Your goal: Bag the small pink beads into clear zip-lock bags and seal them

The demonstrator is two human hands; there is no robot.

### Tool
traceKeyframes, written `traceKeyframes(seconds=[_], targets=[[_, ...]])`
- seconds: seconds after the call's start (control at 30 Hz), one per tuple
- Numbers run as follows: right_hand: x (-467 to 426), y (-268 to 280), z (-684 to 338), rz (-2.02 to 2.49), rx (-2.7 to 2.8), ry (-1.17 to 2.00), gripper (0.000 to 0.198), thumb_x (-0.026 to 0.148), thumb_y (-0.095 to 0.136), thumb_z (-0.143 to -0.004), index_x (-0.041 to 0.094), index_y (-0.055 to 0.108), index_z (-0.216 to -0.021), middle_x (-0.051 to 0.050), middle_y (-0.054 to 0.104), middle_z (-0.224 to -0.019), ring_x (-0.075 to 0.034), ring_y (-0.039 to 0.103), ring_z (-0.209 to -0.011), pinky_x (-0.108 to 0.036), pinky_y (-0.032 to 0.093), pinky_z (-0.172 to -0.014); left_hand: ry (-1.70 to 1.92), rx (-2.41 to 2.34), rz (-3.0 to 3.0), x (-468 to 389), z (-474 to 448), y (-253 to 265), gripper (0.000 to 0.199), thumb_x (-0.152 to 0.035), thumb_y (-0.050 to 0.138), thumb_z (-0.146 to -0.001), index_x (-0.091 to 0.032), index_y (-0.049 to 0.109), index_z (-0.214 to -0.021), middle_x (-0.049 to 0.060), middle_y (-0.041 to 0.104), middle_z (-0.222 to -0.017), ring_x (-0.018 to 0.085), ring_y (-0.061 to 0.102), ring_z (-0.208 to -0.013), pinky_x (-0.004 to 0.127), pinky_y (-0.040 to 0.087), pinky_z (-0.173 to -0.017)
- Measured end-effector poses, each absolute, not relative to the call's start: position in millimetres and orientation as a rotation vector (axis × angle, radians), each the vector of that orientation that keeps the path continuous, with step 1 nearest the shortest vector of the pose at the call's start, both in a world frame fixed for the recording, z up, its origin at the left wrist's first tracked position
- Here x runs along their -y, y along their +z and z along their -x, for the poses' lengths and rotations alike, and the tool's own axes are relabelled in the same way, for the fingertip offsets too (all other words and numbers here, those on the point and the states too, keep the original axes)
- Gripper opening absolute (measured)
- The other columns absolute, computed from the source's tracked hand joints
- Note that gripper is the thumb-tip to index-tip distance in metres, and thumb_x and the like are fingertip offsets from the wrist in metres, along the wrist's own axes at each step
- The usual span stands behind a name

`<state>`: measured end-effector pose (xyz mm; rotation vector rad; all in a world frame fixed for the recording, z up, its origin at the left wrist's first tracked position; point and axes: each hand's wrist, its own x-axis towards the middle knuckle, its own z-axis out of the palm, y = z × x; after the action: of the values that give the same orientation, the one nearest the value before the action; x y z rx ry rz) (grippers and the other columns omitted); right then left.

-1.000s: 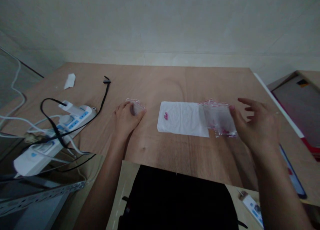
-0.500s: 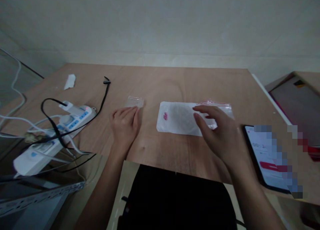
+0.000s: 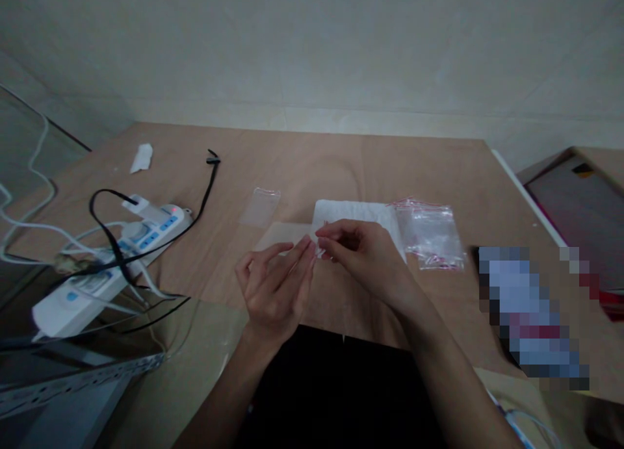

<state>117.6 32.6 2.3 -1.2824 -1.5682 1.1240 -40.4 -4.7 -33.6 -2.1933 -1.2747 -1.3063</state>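
My left hand (image 3: 277, 283) and my right hand (image 3: 368, 257) meet over the front middle of the table, fingertips closed on a small see-through plastic bag (image 3: 285, 233). Part of the bag shows behind my left fingers; the rest is covered. My right thumb and forefinger pinch at its right end. Behind my right hand lies a white pouch (image 3: 353, 210), partly hidden. To its right, several clear zip bags with red seal lines (image 3: 431, 234) are stacked. Another clear bag (image 3: 262, 207) lies flat on the table, beyond my left hand.
A white power strip (image 3: 151, 231) with plugs and tangled cables crosses the table's left edge. A black strap (image 3: 212, 176) and a scrap of white paper (image 3: 142, 158) lie farther back. At right are a blurred-out phone (image 3: 531, 312) and an open box (image 3: 575, 202).
My left hand has left the flat clear bag and moved right and nearer. My right hand has come left from the zip-bag stack. Both now hold a clear plastic bag.
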Motion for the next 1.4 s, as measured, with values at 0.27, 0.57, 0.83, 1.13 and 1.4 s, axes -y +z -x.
traceKeyframes(seconds=[0.27, 0.57, 0.83, 1.13, 1.4], targets=[[-19.8, -6.2, -130.1, 1.090, 1.659, 1.061, 0.016, 0.016, 0.060, -0.083, 0.019, 0.075, -0.088, -0.004, 0.075, -0.086, -0.014, 0.068, -0.075, -0.029, 0.055, -0.070, -0.984, 1.442, 2.407, 5.5, 46.6, -15.1, 0.086, -0.057, 0.072, -0.075, -0.015, 0.038, -0.142, 0.019, 0.059, -0.136, 0.034, 0.053, -0.126, 0.048, 0.033, -0.106], [-10.4, -15.5, -132.7, 0.957, 1.720, 1.113, 0.025, 0.008, 0.052, -0.084, 0.018, 0.074, -0.093, -0.005, 0.069, -0.092, -0.012, 0.065, -0.080, -0.024, 0.050, -0.067, -0.896, 1.289, 2.744, -10.9, 46.6, -7.8, 0.059, -0.046, 0.069, -0.082, -0.014, 0.047, -0.128, 0.011, 0.066, -0.112, 0.026, 0.060, -0.105, 0.043, 0.045, -0.098], [-15.6, -13.3, -131.2, 0.969, 1.754, 1.141, 0.015, 0.018, 0.062, -0.086, 0.021, 0.074, -0.093, -0.003, 0.070, -0.089, -0.012, 0.064, -0.077, -0.025, 0.051, -0.066, -0.979, 1.224, 2.714, -13.3, 48.4, -8.4, 0.060, -0.051, 0.066, -0.083, -0.015, 0.047, -0.128, 0.010, 0.068, -0.101, 0.025, 0.063, -0.091, 0.040, 0.052, -0.082], [-23.8, -17.7, -131.9, 0.969, 1.874, 1.136, 0.008, 0.019, 0.066, -0.084, 0.020, 0.073, -0.083, -0.002, 0.064, -0.085, -0.013, 0.058, -0.075, -0.026, 0.048, -0.064, -0.940, 1.212, 2.828, -14.7, 49.9, -13.4, 0.067, -0.050, 0.069, -0.081, -0.016, 0.042, -0.132, 0.011, 0.065, -0.110, 0.024, 0.061, -0.097, 0.040, 0.051, -0.085], [-17.4, -8.2, -133.3, 0.990, 1.988, 0.990, 0.013, 0.033, 0.074, -0.080, 0.022, 0.075, -0.087, -0.003, 0.056, -0.089, -0.015, 0.058, -0.086, -0.028, 0.051, -0.072, -0.904, 1.324, 2.883, -9.4, 47.9, -11.6, 0.043, -0.039, 0.072, -0.079, -0.018, 0.050, -0.109, 0.007, 0.068, -0.099, 0.026, 0.065, -0.090, 0.042, 0.050, -0.079]])
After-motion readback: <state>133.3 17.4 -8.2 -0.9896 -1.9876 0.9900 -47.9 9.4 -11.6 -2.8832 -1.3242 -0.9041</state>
